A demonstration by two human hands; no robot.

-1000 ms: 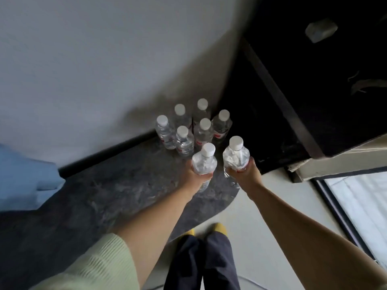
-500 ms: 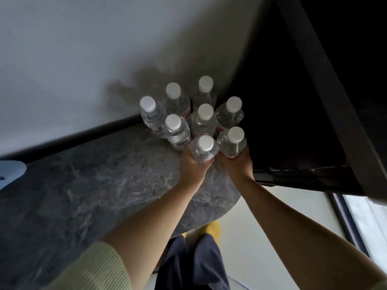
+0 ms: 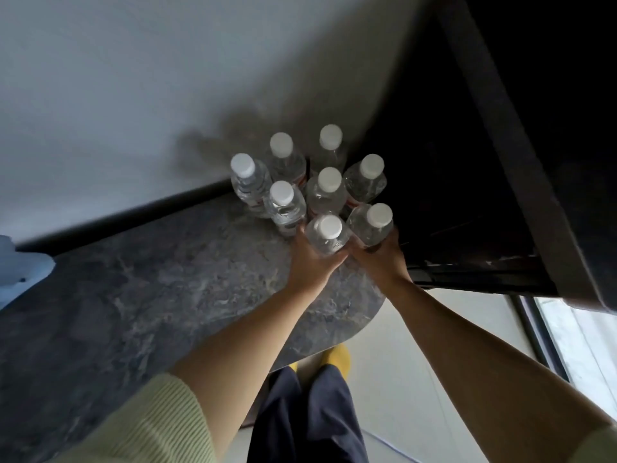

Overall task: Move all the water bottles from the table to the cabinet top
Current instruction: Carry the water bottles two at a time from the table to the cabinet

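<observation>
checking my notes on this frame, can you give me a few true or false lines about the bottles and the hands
1. Eight bottles with white caps are in view. True.
2. The left hand grips a bottle. True.
3. The right hand is empty. False: it grips the bottle at the right front.
4. One bottle lies on its side. False: all stand upright.
5. The six free bottles cluster on the dark marbled top by the wall. True.

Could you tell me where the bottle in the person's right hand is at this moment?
In the head view, right of centre: the right hand grips that bottle beside the left-hand bottle, at the cluster's near right edge.
</observation>
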